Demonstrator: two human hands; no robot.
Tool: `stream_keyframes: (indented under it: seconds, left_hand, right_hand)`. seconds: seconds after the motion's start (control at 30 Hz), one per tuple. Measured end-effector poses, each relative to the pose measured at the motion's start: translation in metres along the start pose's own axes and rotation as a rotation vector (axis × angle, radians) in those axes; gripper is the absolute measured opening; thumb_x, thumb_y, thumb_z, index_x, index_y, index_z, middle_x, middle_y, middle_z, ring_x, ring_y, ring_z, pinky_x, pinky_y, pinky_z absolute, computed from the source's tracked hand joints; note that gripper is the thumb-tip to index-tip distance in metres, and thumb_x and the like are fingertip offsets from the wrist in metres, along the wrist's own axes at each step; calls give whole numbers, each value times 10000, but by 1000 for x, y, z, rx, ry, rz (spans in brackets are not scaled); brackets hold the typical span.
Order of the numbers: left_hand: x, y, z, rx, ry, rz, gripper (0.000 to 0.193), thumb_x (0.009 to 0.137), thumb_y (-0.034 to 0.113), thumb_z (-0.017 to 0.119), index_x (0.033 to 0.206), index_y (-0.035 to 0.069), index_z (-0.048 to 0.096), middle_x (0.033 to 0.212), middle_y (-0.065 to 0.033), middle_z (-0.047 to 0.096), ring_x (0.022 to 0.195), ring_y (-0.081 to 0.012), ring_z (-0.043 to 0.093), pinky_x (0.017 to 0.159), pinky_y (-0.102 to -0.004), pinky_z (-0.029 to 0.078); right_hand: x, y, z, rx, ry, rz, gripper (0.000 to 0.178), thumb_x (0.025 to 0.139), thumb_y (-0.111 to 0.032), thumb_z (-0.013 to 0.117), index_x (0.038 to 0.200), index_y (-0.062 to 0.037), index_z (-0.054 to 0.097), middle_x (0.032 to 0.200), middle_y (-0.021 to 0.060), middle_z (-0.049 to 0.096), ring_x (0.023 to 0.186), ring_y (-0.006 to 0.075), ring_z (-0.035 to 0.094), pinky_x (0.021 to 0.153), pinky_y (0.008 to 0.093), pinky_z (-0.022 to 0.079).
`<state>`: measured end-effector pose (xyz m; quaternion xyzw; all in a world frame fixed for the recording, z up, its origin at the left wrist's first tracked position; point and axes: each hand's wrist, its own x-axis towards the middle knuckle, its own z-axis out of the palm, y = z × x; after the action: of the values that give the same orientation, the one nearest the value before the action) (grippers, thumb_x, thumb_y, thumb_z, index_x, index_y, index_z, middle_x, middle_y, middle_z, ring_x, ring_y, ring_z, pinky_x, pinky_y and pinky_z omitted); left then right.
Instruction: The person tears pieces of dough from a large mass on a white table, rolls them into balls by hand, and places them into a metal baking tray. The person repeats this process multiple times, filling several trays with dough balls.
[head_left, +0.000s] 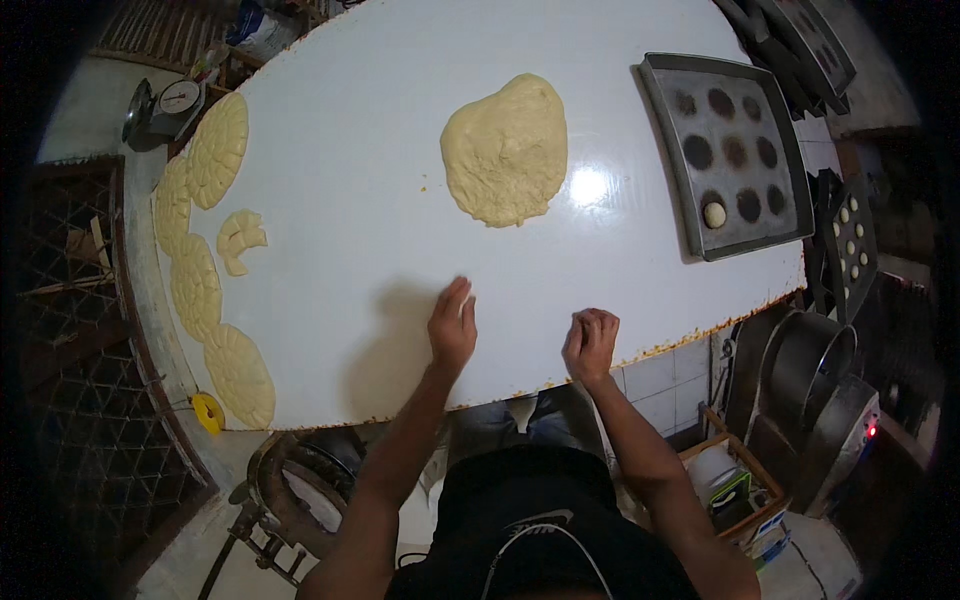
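Note:
My left hand (453, 325) is over the near part of the white table (340, 190), its fingers stretched out and the thumb apart. Nothing shows in it. To its right, close to the table's near edge, my right hand (592, 343) has its fingers curled in; whatever may be under them is hidden. A large, soft mass of pale dough (508, 150) lies farther back, apart from both hands. On the right side of the table stands a square metal baking tray (690, 222) with dark round spots, and one small dough ball (714, 215) sits in its near left part.
Several flat dough rounds scored into portions (238, 375) line the left edge, beside a broken-off dough piece (240, 240). A dial scale (178, 100) stands beyond them. A yellow object (207, 412) hangs at the near left corner. Another tray with dough balls (848, 245) is off the right edge.

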<state>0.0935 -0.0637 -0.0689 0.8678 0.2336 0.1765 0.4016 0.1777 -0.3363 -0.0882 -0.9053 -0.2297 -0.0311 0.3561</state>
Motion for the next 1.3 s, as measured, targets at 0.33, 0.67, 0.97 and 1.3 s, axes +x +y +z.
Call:
stream_keyframes:
  seconds: [0.33, 0.67, 0.97, 1.3]
  left_hand:
    - [163, 19, 5, 174, -310, -22, 306, 1016, 247, 753, 1161, -17, 699, 1040, -280, 766, 992, -497, 731, 874, -560, 584]
    - [-19, -29, 1, 184, -122, 234, 306, 852, 174, 833, 1106, 68, 700, 1220, -158, 650, 1216, -376, 592, 1041, -527, 469]
    - [2, -34, 9, 239, 139, 109, 292, 824, 72, 850, 1069, 83, 692, 1080, -99, 682, 1056, -347, 616, 942, -469, 507]
    - [-25, -18, 32, 285, 262, -11, 219, 898, 30, 771, 1085, 51, 659, 1127, -161, 670, 1087, -394, 604, 949, -520, 486]
  right_hand:
    - [10, -17, 16, -131, 99, 75, 199, 927, -13, 692, 1119, -60, 667, 1144, 174, 642, 1123, 390, 580, 1011, 541, 475]
    - [-2, -17, 25, -127, 69, 107, 198, 933, -56, 692, 1129, -53, 663, 1192, 183, 636, 1179, 403, 571, 1034, 556, 466]
    - [75, -11, 30, -219, 179, 71, 137, 968, -126, 764, 1027, -68, 655, 1073, 166, 659, 1088, 402, 578, 946, 557, 458]
    - [58, 2, 13, -30, -37, -54, 178, 921, -108, 821, 1023, -76, 678, 1128, 145, 678, 1125, 387, 619, 986, 536, 485]
